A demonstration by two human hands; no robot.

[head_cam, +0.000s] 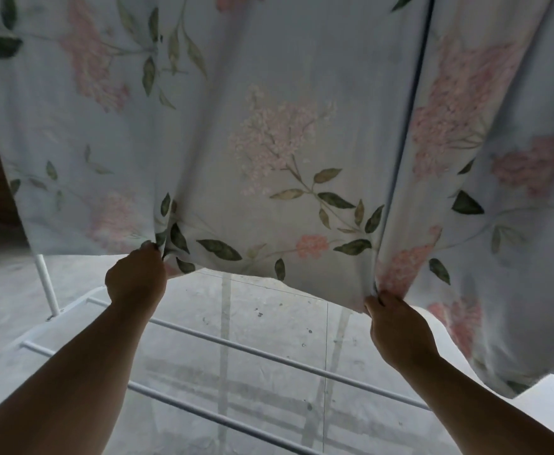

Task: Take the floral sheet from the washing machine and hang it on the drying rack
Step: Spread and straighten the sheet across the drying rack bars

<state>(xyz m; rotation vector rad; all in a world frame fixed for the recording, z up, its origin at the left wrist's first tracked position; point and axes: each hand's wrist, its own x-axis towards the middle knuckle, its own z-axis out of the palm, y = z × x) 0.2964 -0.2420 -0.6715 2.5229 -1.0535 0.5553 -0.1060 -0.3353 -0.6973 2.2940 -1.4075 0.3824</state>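
Head view: sheet, pale blue with pink flowers and green leaves, hangs across the upper frame, its lower hem above the white bars of the rack; what carries it overhead is out of sight. Left hand: grip closed, pinching a bunched fold of hem. Right hand: grip closed likewise on the hem, well apart, over the grey floor.

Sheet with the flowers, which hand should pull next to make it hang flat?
Probably the right hand. Its fingers pinch the floral sheet by its hem at the foot of the long fold, and cloth beside it sags lowest. The left hand holds a side that hangs flatter.
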